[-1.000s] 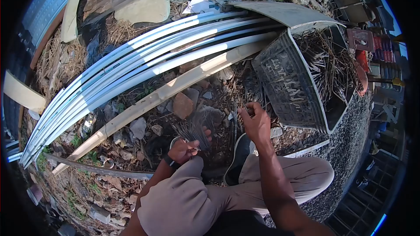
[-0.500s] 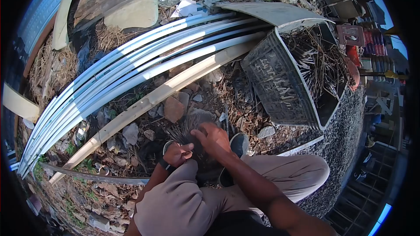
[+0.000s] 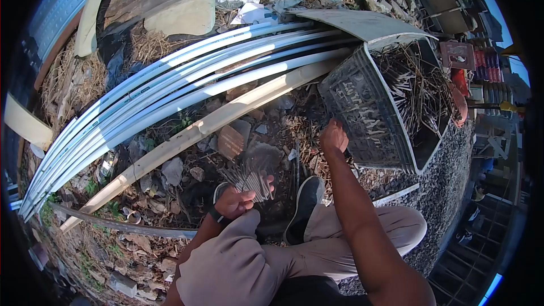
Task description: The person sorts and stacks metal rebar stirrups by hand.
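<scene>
A bundle of thin grey rods [image 3: 256, 184], perhaps nails or wire pieces, is held in my left hand [image 3: 238, 199], its fingers wrapped round the lower side. My right hand [image 3: 334, 137] is closed beside the near side of a dark crate [image 3: 371, 113], above ground littered with debris; whatever its fingers hold is too small to make out. The crate lies tilted, with many rusty thin rods [image 3: 411, 82] inside. A flat reddish stone [image 3: 231, 142] lies beyond the bundle.
Long white pipes [image 3: 170, 73] and a pale wooden strip [image 3: 204, 127] cross the ground at the left. A grey board [image 3: 362, 24] rests by the crate's top. Rubble surrounds my shoe [image 3: 303, 209]. Gravel [image 3: 439, 192] lies at the right.
My right hand has moved away from the bundle, forward and right to the crate's side. My left hand stays near my knee, with the bundle now in plainer view.
</scene>
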`<state>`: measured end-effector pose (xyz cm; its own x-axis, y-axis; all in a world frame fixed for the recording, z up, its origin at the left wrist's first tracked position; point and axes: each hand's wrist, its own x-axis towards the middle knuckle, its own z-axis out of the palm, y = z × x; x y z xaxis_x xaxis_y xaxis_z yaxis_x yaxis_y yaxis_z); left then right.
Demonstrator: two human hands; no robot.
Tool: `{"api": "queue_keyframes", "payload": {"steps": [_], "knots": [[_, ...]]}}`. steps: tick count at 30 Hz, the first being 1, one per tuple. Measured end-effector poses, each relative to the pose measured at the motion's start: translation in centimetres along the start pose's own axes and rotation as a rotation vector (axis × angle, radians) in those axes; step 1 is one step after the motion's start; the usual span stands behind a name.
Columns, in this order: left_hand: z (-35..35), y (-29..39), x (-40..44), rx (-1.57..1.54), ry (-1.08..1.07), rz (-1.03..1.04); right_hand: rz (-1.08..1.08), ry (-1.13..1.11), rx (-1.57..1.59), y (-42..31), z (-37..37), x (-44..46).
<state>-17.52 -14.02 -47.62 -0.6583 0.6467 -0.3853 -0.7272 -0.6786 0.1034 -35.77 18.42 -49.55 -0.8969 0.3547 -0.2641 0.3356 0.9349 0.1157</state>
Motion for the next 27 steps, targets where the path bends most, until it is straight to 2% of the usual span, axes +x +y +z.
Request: {"api": "queue_keyframes", "payload": {"steps": [3, 4, 5, 8, 12, 15, 17, 19, 20, 21, 23, 27], "knots": [[0.7, 0.2, -0.1, 0.005, 0.006, -0.018, -0.056, 0.074, 0.178, 0.8, -1.0, -0.3], [-0.9, -0.6, -0.1, 0.000, 0.039, -0.019, -0.147, 0.214, 0.286, 0.5, -2.3, -1.3], [-3.6, -2.0, -0.1, -0.005, 0.072, -0.022, -0.141, 0.234, 0.370, 0.2, -3.7, -2.3], [-3.3, -1.9, -0.2, -0.064, 0.041, 0.002, -0.128, 0.323, 0.588, -0.9, -7.7, -5.6], [-0.9, -0.9, 0.5, -0.110, 0.026, 0.075, -0.033, 0.019, 1.135, -2.0, -9.8, -9.2], [-0.4, -0.5, 0.5, -0.082, 0.051, 0.052, -0.047, -0.238, 1.186, -3.2, -9.7, -11.9], [0.9, -0.2, 0.2, -0.051, 0.171, 0.019, -0.074, -0.422, 1.279, -5.3, -8.9, -14.9], [-1.0, -0.4, 0.1, 0.068, 0.253, -0.094, -0.276, -0.515, 0.958, -7.0, -8.1, -18.3], [-1.5, -0.5, 0.0, 0.126, 0.295, -0.155, -0.436, -0.350, 0.812, -7.6, -7.7, -19.7], [-1.4, -0.7, -0.1, 0.140, 0.330, -0.119, -0.589, -0.184, 0.658, -8.0, -7.3, -20.6], [-1.2, -1.2, 0.0, 0.166, 0.394, -0.052, -0.618, -0.206, 0.684, -8.3, -7.1, -20.9], [0.4, 0.4, -0.3, 0.186, 0.296, -0.106, -0.597, -0.230, 0.679, -8.1, -7.4, -20.1]]}}
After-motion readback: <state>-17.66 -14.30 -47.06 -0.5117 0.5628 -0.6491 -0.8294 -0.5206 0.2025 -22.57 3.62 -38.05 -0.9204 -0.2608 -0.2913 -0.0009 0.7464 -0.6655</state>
